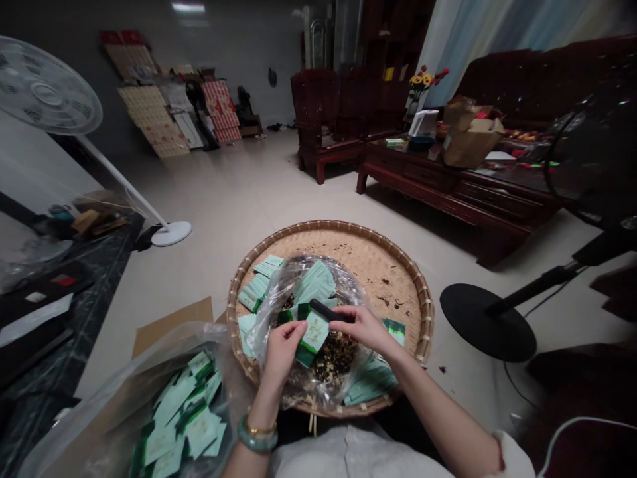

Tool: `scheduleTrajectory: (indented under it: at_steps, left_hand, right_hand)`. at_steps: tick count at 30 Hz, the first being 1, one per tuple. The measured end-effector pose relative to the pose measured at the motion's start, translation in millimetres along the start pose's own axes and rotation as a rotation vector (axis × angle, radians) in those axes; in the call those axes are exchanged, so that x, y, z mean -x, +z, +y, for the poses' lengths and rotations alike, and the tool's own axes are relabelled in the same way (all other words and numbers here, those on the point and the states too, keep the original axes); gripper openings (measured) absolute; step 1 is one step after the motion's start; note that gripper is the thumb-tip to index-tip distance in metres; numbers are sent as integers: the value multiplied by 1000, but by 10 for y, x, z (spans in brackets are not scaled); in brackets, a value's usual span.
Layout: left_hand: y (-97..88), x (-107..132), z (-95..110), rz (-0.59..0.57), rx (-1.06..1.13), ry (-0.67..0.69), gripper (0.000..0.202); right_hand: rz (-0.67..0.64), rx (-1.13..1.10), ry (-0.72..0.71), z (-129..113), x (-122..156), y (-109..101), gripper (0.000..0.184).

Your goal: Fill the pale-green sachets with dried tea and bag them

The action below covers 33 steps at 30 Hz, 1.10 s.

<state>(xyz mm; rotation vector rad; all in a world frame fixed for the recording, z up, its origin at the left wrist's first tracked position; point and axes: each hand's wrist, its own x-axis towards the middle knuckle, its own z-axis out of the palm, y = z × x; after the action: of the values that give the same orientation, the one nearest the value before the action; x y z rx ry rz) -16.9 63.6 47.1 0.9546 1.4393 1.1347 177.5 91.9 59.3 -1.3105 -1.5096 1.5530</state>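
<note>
My left hand (282,348) pinches a small green and white packet (313,338) over a clear plastic bag (279,292) of loose dried tea. My right hand (365,328) grips a black scoop handle (329,310) at the top of that packet. The bag lies in a round woven bamboo tray (393,265), with several flat green packets (314,281) piled inside it and around it.
A second plastic bag (124,398) with several green packets sits at lower left on cardboard. A white standing fan (47,89) is at left; a black fan base (485,322) is at right. Dark wooden furniture and cardboard boxes (470,136) stand behind.
</note>
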Motion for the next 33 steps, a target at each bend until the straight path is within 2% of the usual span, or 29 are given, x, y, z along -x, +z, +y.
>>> scheduleTrajectory:
  at_steps: [6, 9, 12, 16, 21, 23, 27, 30, 33]
  left_hand:
    - [-2, -5, -13, -2, 21, 34, 34]
    - [-27, -19, -24, 26, 57, 22, 35]
    - [-71, -43, -46, 81, 105, 16, 37]
    - [-98, -57, -68, 112, 101, 32, 39]
    - [-18, -9, -69, 71, 34, 38, 34]
    - [22, 22, -64, 37, 1, 48, 31]
    - [41, 57, -60, -1, -55, 75, 28]
    - [-5, 35, -76, 25, -43, 67, 29]
    - [-70, -10, -111, 128, 33, 62, 32]
  right_hand:
    - [-117, -203, 83, 18, 12, -9, 45]
    - [-83, -256, 87, 40, 8, -76, 45]
    - [18, -175, 49, 88, 3, -166, 48]
    - [35, -23, 17, 169, 18, -222, 54]
    - [50, 55, -87, 164, 18, -121, 56]
    - [63, 88, -119, 134, -2, -58, 51]
    - [86, 138, -98, 124, -41, 23, 38]
    - [80, 72, -40, 182, -45, -5, 44]
    - [120, 73, -27, 282, -19, -105, 52]
